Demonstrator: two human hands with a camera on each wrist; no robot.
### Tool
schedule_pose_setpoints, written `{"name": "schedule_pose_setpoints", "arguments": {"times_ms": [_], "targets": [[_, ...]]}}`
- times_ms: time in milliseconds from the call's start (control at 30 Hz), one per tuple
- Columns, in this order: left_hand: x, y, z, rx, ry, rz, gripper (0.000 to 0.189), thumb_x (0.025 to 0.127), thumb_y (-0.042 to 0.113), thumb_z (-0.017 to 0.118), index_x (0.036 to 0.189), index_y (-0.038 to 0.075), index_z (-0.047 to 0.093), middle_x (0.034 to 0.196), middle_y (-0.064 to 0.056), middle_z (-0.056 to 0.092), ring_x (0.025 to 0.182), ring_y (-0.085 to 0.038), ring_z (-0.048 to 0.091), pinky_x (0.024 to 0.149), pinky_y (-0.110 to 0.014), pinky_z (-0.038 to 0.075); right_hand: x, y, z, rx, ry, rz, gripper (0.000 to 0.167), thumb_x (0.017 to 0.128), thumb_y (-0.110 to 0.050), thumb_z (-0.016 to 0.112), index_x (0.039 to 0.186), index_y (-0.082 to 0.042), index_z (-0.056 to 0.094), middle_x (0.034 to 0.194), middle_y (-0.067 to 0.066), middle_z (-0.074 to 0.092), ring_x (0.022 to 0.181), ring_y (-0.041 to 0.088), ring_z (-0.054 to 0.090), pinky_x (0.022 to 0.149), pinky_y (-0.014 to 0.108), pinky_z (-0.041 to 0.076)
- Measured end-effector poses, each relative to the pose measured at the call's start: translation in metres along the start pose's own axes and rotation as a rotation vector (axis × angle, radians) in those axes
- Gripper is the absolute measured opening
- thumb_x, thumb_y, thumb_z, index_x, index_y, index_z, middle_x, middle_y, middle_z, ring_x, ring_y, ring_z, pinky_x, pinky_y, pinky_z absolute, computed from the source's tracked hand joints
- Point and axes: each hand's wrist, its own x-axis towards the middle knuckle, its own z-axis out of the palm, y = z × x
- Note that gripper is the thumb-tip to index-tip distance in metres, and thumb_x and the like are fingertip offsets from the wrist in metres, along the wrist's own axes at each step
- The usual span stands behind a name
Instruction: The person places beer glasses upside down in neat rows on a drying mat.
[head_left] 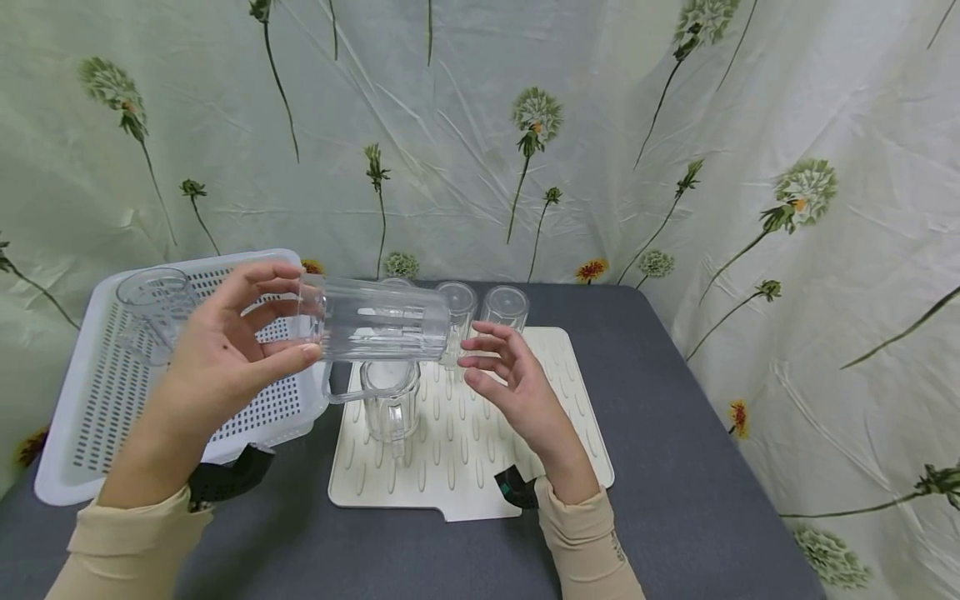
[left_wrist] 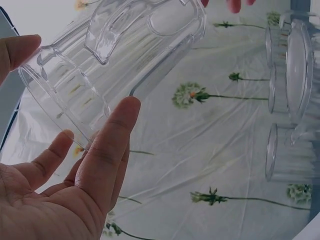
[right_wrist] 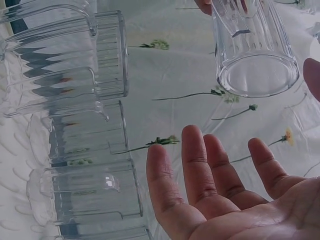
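Note:
My left hand holds a clear glass mug on its side in the air, fingers and thumb around its rim end. The base of this mug points right, and its handle shows in the left wrist view. Just beyond the base is my right hand, fingers loosely spread and holding nothing. A gap separates its fingers from the mug in the right wrist view. Below the held mug, another glass mug stands upside down on a cream ridged drying mat.
Several more upturned glass mugs line the back of the mat. At the left sits a white perforated plastic basket with a clear mug in it. The dark grey table meets a flower-printed curtain at the back and right.

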Motion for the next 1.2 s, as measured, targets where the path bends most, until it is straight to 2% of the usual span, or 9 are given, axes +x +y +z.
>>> {"name": "schedule_pose_setpoints", "arguments": {"times_ms": [100,267,633,800,1000,1200], "targets": [[-0.003,-0.002,0.005,0.007,-0.011,0.003,0.074,0.083,-0.025,0.074,0.146,0.008,0.055,0.137,-0.008,0.058,0.119,-0.018,0.064,0.087,-0.025,0.065,0.001,-0.001,0.001,0.014,-0.003,-0.017,0.066,0.103,-0.024,0.073,0.160,-0.020,0.041,0.152,0.014,0.054,0.138,0.033,0.060,0.111,0.047,0.055],[-0.007,-0.006,0.015,0.054,-0.037,0.013,0.074,0.082,-0.023,0.076,0.146,0.007,0.055,0.136,-0.008,0.057,0.119,-0.018,0.064,0.086,-0.023,0.065,0.002,-0.001,0.001,0.040,0.003,-0.034,0.077,0.100,-0.032,0.077,0.163,-0.013,0.037,0.150,0.016,0.052,0.134,0.030,0.060,0.107,0.042,0.056],[-0.013,-0.016,0.027,0.012,-0.059,0.031,0.073,0.082,-0.025,0.075,0.146,0.001,0.052,0.137,-0.008,0.057,0.122,-0.018,0.062,0.089,-0.026,0.066,-0.001,-0.004,0.002,0.079,-0.012,-0.046,0.085,0.096,-0.047,0.080,0.163,-0.017,0.037,0.151,0.015,0.050,0.130,0.025,0.061,0.099,0.033,0.057],[-0.015,-0.021,0.032,-0.003,-0.067,0.031,0.072,0.082,-0.025,0.074,0.145,0.002,0.052,0.136,-0.008,0.057,0.121,-0.016,0.063,0.089,-0.027,0.066,-0.002,-0.004,0.002,0.096,-0.024,-0.056,0.082,0.098,-0.044,0.079,0.163,-0.018,0.037,0.150,0.015,0.049,0.132,0.025,0.061,0.100,0.034,0.058],[-0.014,-0.025,0.040,0.009,-0.087,0.020,0.072,0.083,-0.022,0.076,0.146,0.000,0.050,0.136,-0.008,0.057,0.123,-0.020,0.063,0.090,-0.029,0.066,-0.003,-0.005,0.004,0.140,-0.041,-0.071,0.078,0.100,-0.036,0.076,0.164,-0.018,0.035,0.155,0.018,0.046,0.132,0.025,0.062,0.102,0.033,0.059],[-0.015,-0.027,0.046,0.015,-0.084,0.026,0.072,0.083,-0.021,0.076,0.146,0.001,0.049,0.138,-0.011,0.054,0.125,-0.023,0.061,0.090,-0.028,0.066,-0.003,-0.006,0.005,0.181,-0.036,-0.090,0.078,0.099,-0.037,0.078,0.162,-0.017,0.036,0.149,0.016,0.049,0.129,0.019,0.064,0.102,0.030,0.059]]}}
